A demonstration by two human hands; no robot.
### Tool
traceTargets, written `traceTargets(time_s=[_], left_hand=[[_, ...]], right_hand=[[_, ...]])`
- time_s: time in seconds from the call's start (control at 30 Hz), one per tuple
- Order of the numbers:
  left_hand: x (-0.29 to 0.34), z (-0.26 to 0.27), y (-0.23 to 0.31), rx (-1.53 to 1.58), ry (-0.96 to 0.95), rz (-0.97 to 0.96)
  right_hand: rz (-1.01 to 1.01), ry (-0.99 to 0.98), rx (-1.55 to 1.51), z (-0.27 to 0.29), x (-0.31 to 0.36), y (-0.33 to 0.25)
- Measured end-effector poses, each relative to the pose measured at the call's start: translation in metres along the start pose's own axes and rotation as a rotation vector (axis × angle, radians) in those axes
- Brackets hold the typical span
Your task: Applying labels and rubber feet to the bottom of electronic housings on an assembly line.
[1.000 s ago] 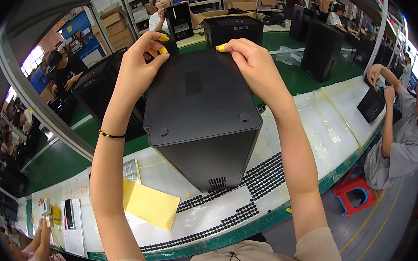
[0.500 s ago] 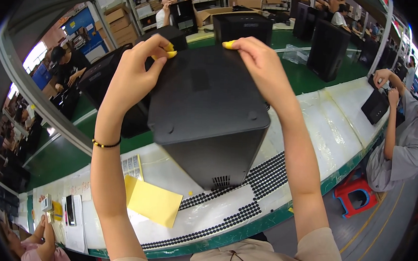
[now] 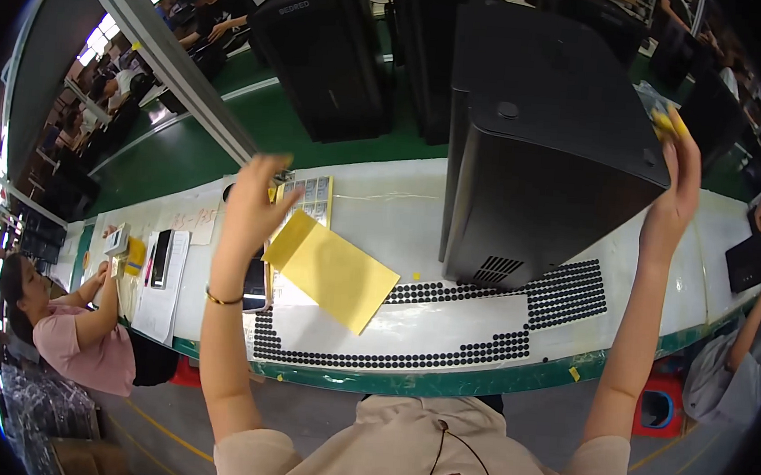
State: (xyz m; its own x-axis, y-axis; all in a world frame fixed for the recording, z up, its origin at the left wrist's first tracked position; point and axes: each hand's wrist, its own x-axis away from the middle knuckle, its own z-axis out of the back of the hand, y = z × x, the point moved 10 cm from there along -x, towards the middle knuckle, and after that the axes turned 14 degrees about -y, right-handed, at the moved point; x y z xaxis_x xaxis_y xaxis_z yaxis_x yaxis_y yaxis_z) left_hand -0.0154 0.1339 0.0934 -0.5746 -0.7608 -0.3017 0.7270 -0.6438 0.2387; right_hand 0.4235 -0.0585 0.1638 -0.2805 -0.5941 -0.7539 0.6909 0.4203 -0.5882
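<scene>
A tall black case (image 3: 524,203) stands on the white bench, vent slots low on its near face and round feet on its top. My right hand (image 3: 678,174) is at the case's upper right edge, fingers stretched along it, yellow covers on the fingertips. My left hand (image 3: 257,207) is off the case, raised over the bench with fingers apart and nothing held. Beside it lie a yellow sheet (image 3: 334,274) and a sheet of stickers (image 3: 314,196). Rows of round black pads (image 3: 389,360) sit on a white backing sheet along the near edge.
A phone (image 3: 256,286) lies partly hidden behind my left wrist. More black cases (image 3: 322,66) stand on the green surface beyond. A metal post (image 3: 164,55) rises at the left. One co-worker (image 3: 83,331) sits at the left; another's arm (image 3: 750,316) shows at the right.
My left hand has let go of the case's top and moved left and nearer, over the bench. My right hand stays at the case. The view has turned left and downward.
</scene>
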Motion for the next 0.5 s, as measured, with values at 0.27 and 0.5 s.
traceTargets(time_s=[0.27, 0.5], left_hand=[[0.077, -0.075, -0.004, -0.344, -0.04, 0.111], [0.146, 0.0, 0.184, -0.621, 0.425, -0.634]], right_hand=[[0.492, 0.065, -0.335, 0.001, 0.08, -0.089], [0.454, -0.72, -0.053, -0.166, 0.097, -0.183]])
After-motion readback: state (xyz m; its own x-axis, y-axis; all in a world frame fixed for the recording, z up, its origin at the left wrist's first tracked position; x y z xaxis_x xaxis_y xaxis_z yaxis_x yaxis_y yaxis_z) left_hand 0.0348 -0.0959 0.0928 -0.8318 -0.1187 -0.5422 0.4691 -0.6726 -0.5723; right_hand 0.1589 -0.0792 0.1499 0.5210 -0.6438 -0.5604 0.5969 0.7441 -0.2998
